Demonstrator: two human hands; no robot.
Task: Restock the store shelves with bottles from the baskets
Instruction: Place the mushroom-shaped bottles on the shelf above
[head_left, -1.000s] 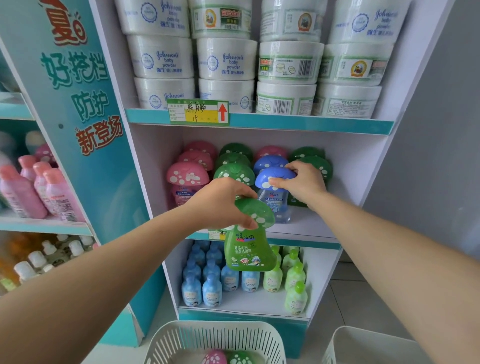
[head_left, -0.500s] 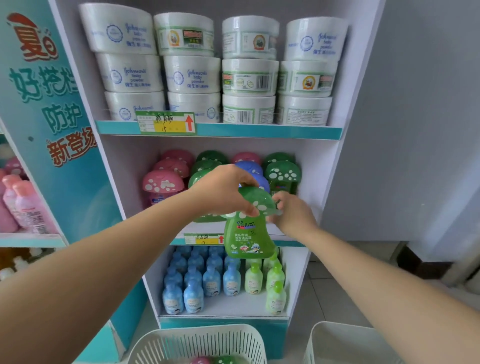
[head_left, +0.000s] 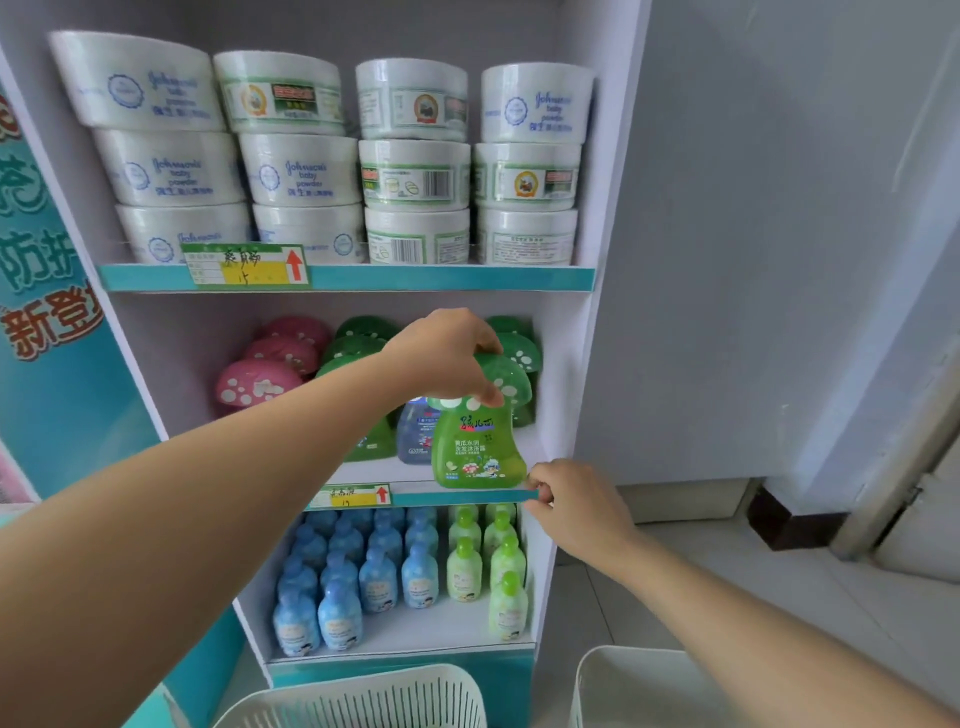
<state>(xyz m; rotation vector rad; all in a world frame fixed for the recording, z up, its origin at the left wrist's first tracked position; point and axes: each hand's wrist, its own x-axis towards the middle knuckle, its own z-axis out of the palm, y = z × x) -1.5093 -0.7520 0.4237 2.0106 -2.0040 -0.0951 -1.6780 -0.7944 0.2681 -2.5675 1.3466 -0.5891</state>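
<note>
Nearest, two white baskets (head_left: 363, 696) sit below the arms. The right hand (head_left: 566, 506), fingers loosely curled and holding nothing, pinches at the middle shelf's edge (head_left: 457, 498) — probably steadying. The left hand (head_left: 447, 356) grips the green bottle (head_left: 475, 447) by its mushroom cap, hanging it at the shelf front — apparently bound for the green row behind.

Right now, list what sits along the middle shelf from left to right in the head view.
Pink mushroom-cap bottles → green mushroom-cap bottles → blue bottle → green bottle held by its cap in the left hand → right hand at the shelf edge.
</note>
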